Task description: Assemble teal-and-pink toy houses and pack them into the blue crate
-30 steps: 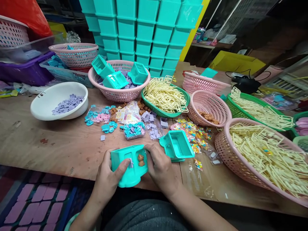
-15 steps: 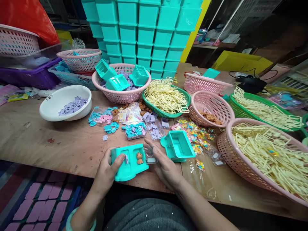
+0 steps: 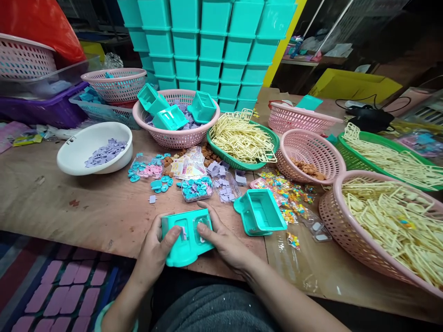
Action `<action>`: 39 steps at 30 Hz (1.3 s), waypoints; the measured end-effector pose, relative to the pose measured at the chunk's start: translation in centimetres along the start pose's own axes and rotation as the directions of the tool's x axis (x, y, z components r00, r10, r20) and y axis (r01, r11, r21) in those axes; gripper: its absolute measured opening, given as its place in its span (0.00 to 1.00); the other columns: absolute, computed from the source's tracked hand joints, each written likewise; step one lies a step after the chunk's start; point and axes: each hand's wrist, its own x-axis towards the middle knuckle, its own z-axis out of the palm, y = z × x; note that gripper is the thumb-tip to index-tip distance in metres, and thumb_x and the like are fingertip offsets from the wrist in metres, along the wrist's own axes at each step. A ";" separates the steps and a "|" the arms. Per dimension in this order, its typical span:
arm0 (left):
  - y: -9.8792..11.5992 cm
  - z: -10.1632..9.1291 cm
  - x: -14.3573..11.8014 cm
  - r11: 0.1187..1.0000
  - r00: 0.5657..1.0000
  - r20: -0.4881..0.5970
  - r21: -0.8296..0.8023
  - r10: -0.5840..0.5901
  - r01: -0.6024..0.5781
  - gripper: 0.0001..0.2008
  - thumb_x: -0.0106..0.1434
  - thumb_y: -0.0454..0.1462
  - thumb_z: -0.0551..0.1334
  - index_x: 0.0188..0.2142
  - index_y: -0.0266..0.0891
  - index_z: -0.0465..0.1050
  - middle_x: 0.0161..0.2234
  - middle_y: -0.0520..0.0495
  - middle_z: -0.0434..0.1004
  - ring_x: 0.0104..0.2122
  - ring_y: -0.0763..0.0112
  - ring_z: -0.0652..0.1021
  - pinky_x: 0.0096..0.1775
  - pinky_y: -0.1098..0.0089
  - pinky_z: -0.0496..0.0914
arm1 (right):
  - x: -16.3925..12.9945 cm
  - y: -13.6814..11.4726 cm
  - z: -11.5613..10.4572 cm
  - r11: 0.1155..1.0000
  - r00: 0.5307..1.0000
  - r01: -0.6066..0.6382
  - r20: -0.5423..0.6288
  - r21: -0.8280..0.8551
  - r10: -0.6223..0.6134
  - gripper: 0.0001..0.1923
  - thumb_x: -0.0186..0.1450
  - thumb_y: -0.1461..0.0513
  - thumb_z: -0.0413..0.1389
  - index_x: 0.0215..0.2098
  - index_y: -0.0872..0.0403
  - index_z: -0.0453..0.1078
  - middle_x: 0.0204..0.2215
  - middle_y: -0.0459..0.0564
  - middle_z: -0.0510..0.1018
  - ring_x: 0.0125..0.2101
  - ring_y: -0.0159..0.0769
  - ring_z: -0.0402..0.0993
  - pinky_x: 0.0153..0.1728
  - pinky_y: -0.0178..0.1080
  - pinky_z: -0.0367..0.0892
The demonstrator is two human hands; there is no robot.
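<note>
A worn plywood surface (image 3: 69, 207) fronts stacked teal bins (image 3: 211, 41); a yellow post (image 3: 284, 44) stands behind, the room dim beyond.
</note>
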 end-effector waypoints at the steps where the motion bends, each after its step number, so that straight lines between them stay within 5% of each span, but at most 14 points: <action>1: 0.0 0.1 -0.1 1.000 1.000 0.001 0.011 0.000 0.000 0.30 0.55 0.59 0.68 0.46 0.40 0.71 0.35 0.47 0.80 0.36 0.59 0.79 0.37 0.66 0.73 | 0.0 0.0 0.0 1.000 1.000 -0.003 -0.007 0.020 0.003 0.40 0.62 0.42 0.64 0.66 0.43 0.56 0.43 0.46 0.78 0.42 0.39 0.78 0.47 0.42 0.72; 6: 0.6 0.3 -0.3 0.997 1.000 0.001 0.074 0.020 -0.020 0.28 0.56 0.58 0.67 0.45 0.41 0.71 0.35 0.48 0.81 0.35 0.60 0.79 0.36 0.66 0.72 | 0.0 0.1 0.5 0.995 0.997 0.026 -0.070 0.096 -0.019 0.34 0.59 0.44 0.67 0.57 0.44 0.61 0.36 0.42 0.74 0.35 0.34 0.74 0.37 0.34 0.69; 12: 1.0 0.3 -0.5 0.994 0.999 0.028 -0.100 -0.046 0.048 0.31 0.54 0.57 0.70 0.49 0.41 0.71 0.42 0.45 0.82 0.43 0.53 0.81 0.44 0.61 0.75 | 0.2 0.8 0.5 0.996 0.991 0.088 -0.103 0.012 -0.086 0.34 0.57 0.42 0.68 0.54 0.45 0.63 0.35 0.42 0.74 0.34 0.36 0.73 0.36 0.35 0.70; 17: 0.2 0.9 -0.9 0.955 0.991 0.060 -0.264 -0.119 0.131 0.38 0.58 0.60 0.65 0.61 0.44 0.65 0.51 0.41 0.80 0.49 0.49 0.80 0.49 0.55 0.75 | -1.3 0.6 0.2 0.983 0.988 0.085 -0.116 -0.164 -0.105 0.37 0.63 0.37 0.59 0.63 0.44 0.62 0.43 0.47 0.77 0.42 0.40 0.76 0.43 0.40 0.74; 20: -0.4 1.6 -0.7 0.948 0.990 0.106 -0.295 -0.091 0.119 0.37 0.57 0.59 0.67 0.60 0.43 0.66 0.52 0.41 0.80 0.51 0.48 0.79 0.50 0.56 0.75 | -2.3 -0.1 -0.2 0.931 0.970 0.127 -0.154 -0.343 -0.189 0.32 0.68 0.40 0.54 0.64 0.44 0.64 0.51 0.50 0.78 0.49 0.44 0.77 0.47 0.44 0.74; 22: -0.6 2.0 -0.2 0.953 0.991 0.116 -0.287 -0.065 0.096 0.35 0.56 0.56 0.69 0.57 0.43 0.67 0.51 0.42 0.81 0.52 0.49 0.79 0.50 0.58 0.74 | -2.5 -1.7 -1.5 0.804 0.937 0.211 -0.121 -0.557 -0.329 0.27 0.70 0.45 0.55 0.64 0.45 0.67 0.55 0.52 0.78 0.54 0.45 0.76 0.53 0.47 0.73; 24: -0.6 2.1 0.3 0.955 0.991 0.117 -0.281 -0.066 0.097 0.31 0.58 0.56 0.68 0.54 0.43 0.68 0.50 0.44 0.81 0.52 0.51 0.79 0.50 0.60 0.74 | -2.1 -4.4 -3.9 0.579 0.876 0.279 -0.043 -0.766 -0.480 0.20 0.71 0.52 0.56 0.59 0.45 0.73 0.53 0.52 0.81 0.52 0.46 0.77 0.53 0.49 0.72; 27: -0.5 2.4 1.0 0.958 0.989 0.133 -0.272 -0.057 0.092 0.28 0.59 0.57 0.67 0.50 0.42 0.71 0.48 0.44 0.82 0.50 0.52 0.80 0.49 0.61 0.74 | -0.1 -9.6 -8.2 0.212 0.811 0.150 -0.003 -0.966 -0.585 0.09 0.68 0.61 0.58 0.43 0.48 0.81 0.40 0.51 0.85 0.40 0.45 0.81 0.43 0.46 0.74; 29: -0.7 2.8 1.4 0.956 0.987 0.151 -0.280 -0.045 0.087 0.29 0.59 0.57 0.67 0.51 0.42 0.71 0.49 0.44 0.82 0.50 0.51 0.79 0.50 0.60 0.74 | 2.1 -12.5 -10.1 -0.006 0.854 -0.052 -0.042 -0.999 -0.518 0.09 0.65 0.67 0.59 0.35 0.49 0.81 0.34 0.51 0.85 0.34 0.43 0.80 0.37 0.42 0.71; 31: -1.0 3.1 1.6 0.949 0.986 0.163 -0.301 -0.043 0.091 0.29 0.59 0.57 0.67 0.53 0.42 0.70 0.50 0.44 0.81 0.52 0.51 0.78 0.50 0.59 0.74 | 4.9 -14.1 -10.3 -0.191 0.912 -0.102 -0.016 -0.976 -0.410 0.10 0.65 0.69 0.59 0.35 0.51 0.81 0.33 0.51 0.84 0.33 0.41 0.80 0.34 0.38 0.69; 36: -1.3 3.4 2.0 0.936 0.984 0.163 -0.333 -0.066 0.118 0.30 0.58 0.56 0.69 0.53 0.42 0.72 0.47 0.45 0.82 0.51 0.51 0.79 0.53 0.58 0.73 | 11.6 -14.1 -6.3 -0.390 0.963 0.030 0.132 -0.920 -0.237 0.20 0.66 0.74 0.55 0.51 0.51 0.77 0.47 0.56 0.81 0.41 0.41 0.80 0.34 0.35 0.67; 39: -1.0 2.8 1.9 0.933 0.985 0.146 -0.334 -0.088 0.133 0.31 0.57 0.57 0.69 0.53 0.42 0.73 0.48 0.45 0.83 0.51 0.51 0.80 0.55 0.57 0.72 | 14.2 -14.0 -4.9 -0.462 0.979 0.107 0.175 -0.880 -0.107 0.14 0.64 0.75 0.57 0.42 0.56 0.79 0.44 0.58 0.81 0.39 0.41 0.80 0.34 0.35 0.67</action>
